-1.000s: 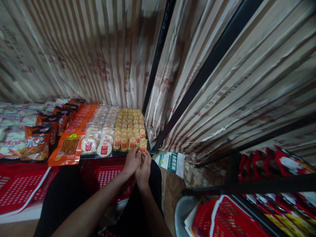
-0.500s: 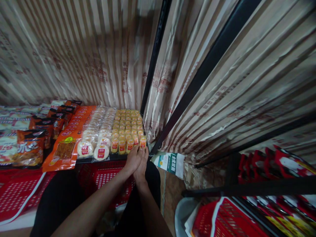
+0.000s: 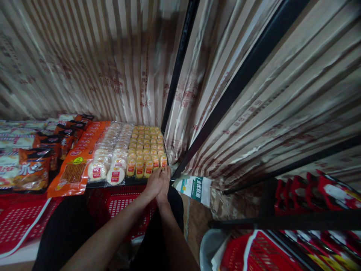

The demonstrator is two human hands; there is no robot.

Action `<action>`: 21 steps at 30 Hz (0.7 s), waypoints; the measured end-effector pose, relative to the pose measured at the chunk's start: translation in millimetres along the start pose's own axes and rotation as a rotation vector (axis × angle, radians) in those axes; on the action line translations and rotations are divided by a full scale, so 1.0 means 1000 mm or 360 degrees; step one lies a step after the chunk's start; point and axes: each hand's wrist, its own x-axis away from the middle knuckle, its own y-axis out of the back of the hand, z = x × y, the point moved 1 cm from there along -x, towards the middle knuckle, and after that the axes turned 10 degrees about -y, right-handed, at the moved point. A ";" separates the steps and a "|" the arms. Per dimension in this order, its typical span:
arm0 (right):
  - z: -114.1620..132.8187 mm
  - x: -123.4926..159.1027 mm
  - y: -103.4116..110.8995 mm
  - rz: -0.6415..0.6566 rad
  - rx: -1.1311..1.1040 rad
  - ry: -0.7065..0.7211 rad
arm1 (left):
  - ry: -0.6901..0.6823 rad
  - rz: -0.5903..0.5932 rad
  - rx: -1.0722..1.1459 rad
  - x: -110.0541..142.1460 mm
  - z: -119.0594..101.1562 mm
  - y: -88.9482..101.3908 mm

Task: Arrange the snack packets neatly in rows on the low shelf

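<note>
Small yellow-wrapped cakes (image 3: 139, 167) with red labels stand in several tight rows at the right end of a dark shelf (image 3: 134, 181). My left hand (image 3: 153, 185) and my right hand (image 3: 164, 185) are close together at the front right corner. Left fingers overlap the right ones, bunched just below the front cake (image 3: 163, 162) of the last row. Whatever is between the fingertips is hidden. Left of the cakes are two rows of round white crackers (image 3: 115, 175) in clear wrap, then flat orange snack packets (image 3: 73, 175).
Orange-and-black snack bags (image 3: 34, 169) fill the shelf farther left. Red baskets (image 3: 126, 201) sit below. A pleated curtain (image 3: 126, 75) hangs behind dark posts (image 3: 225, 94). A green-and-white packet (image 3: 194, 188) lies right of the corner. Red bags (image 3: 304, 192) occupy another rack at right.
My hands stay at the corner, with only a slight shift of the fingers. The view has tilted a little.
</note>
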 end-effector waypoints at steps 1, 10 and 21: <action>-0.002 0.000 0.002 -0.0013 0.0024 0.0004 | 0.0014 -0.0041 -0.0026 0.000 -0.003 0.006; -0.010 0.000 0.006 -0.0067 0.0269 -0.0003 | 0.0075 -0.0113 -0.0280 0.003 -0.024 0.027; -0.006 0.010 0.006 -0.0044 0.0647 -0.0065 | 0.0119 -0.0116 -0.0637 0.012 -0.044 0.026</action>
